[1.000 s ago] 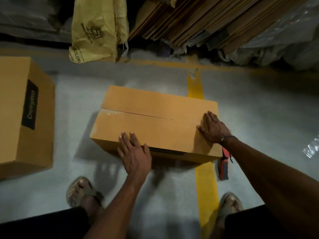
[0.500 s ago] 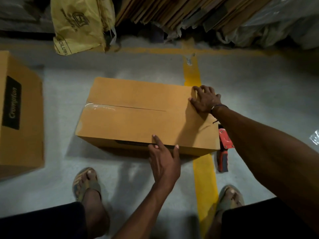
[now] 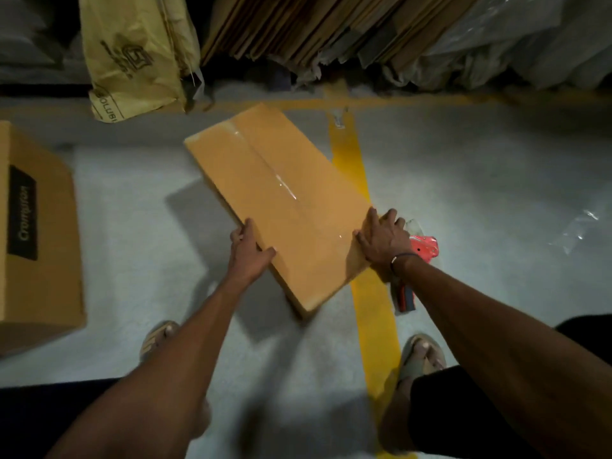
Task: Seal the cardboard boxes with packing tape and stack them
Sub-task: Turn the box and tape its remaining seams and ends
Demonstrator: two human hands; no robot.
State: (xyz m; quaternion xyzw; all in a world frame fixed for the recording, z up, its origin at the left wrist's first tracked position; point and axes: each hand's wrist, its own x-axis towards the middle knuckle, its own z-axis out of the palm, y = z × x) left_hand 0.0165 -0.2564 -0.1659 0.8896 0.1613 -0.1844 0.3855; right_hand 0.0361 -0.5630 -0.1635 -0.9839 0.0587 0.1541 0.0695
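Note:
A long brown cardboard box [image 3: 281, 207] lies on the floor, turned diagonally, with clear tape along its centre seam. My left hand [image 3: 248, 251] grips its near left edge, thumb on top and fingers down the side. My right hand [image 3: 384, 241] grips the near right corner, fingers curled over the edge. A red tape dispenser [image 3: 419, 260] lies on the floor just right of that corner, partly hidden by my right wrist.
A second brown box [image 3: 43, 246] with a black label stands at the left. A yellow sack [image 3: 132, 54] and flattened cardboard sheets [image 3: 314, 24] lean at the back. A yellow floor line [image 3: 361, 200] runs under the box. Clear plastic [image 3: 576, 233] lies at the right. My sandalled feet are below.
The box has swung from lying crosswise to pointing diagonally away from me. Both hands moved to its near end, my right hand from the far right corner.

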